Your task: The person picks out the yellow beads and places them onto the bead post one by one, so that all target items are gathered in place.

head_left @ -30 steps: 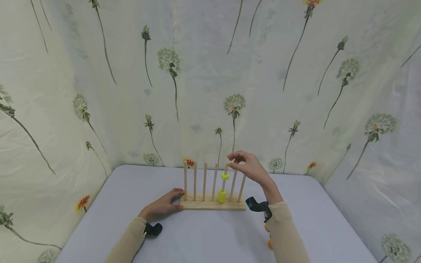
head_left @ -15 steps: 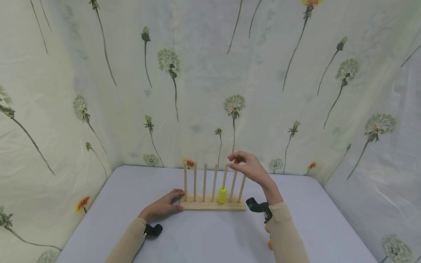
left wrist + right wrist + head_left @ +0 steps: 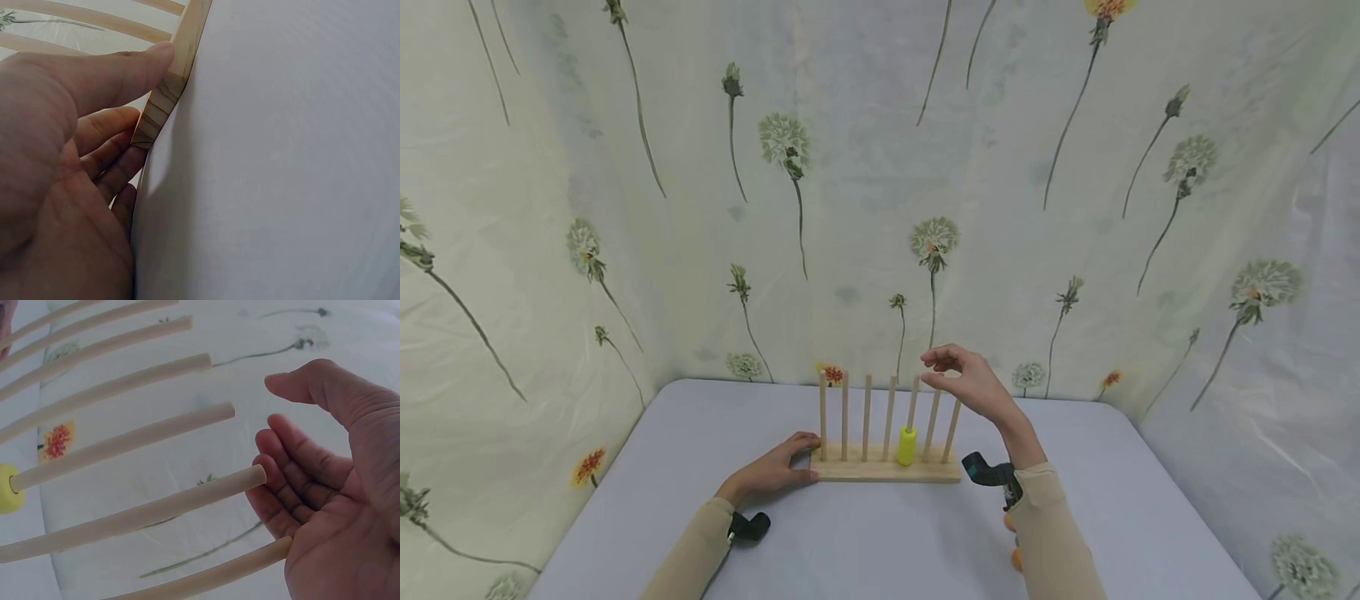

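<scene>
A wooden peg stand [image 3: 887, 472] with several upright pegs rests on the table. On its fifth peg from the left sits a stack of yellow beads [image 3: 907, 446], down at the base. My left hand [image 3: 775, 467] grips the left end of the base; in the left wrist view the thumb [image 3: 150, 65] lies on one face of the wood and the fingers reach behind it. Beside the peg tops hovers my right hand [image 3: 970, 379], thumb and fingers parted with nothing between them. In the right wrist view, a bare peg [image 3: 131, 447] rises from a yellow bead [image 3: 9, 490] toward that hand.
A white-covered table [image 3: 850, 550] carries everything, with a flower-printed curtain [image 3: 850, 208] behind and at both sides. Small orange round things [image 3: 1017, 558] show beside the right sleeve, partly hidden by it. Black wrist cameras [image 3: 749, 525] sit on both forearms.
A yellow bead that was high on the fifth peg has dropped onto the stack below. Both hands have stayed nearly still.
</scene>
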Tool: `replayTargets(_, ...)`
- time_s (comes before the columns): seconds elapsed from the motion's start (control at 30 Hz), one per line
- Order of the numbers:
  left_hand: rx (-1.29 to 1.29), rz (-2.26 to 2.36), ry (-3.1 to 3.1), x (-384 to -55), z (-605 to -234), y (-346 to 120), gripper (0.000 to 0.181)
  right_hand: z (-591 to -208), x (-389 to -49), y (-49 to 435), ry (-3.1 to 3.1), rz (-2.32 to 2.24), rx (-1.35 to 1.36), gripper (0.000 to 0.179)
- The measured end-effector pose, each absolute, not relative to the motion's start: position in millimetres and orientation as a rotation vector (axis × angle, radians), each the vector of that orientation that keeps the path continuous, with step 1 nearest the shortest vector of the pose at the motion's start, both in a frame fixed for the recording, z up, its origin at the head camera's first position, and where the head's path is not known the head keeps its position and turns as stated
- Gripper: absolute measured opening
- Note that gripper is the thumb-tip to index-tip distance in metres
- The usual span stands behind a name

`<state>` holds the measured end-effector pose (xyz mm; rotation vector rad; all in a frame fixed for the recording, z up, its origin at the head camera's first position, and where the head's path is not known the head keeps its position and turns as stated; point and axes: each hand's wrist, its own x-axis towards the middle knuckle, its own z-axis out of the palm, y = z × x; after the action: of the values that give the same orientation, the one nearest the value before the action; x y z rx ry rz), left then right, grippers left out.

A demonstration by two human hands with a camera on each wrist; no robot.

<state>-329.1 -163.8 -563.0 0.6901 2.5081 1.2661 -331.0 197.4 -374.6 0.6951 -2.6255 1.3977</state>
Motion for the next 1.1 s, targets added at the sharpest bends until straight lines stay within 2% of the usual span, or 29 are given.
replayTargets(0.4, 0.710, 1.272, 2.494, -328, -563, -164, 0.065, -359, -310, 194, -2.514, 1.487, 0.736, 0.031)
replayTargets(0.7, 0.703, 1.290, 2.486, -328, -562, -164, 0.066, -379, -319, 205, -2.452, 1.564, 0.792, 0.031)
replayTargets(1.1, 0.707, 1.271, 2.495, -327, -561, -164, 0.065, -392, -305, 215, -2.522, 1.558, 0.816, 0.031)
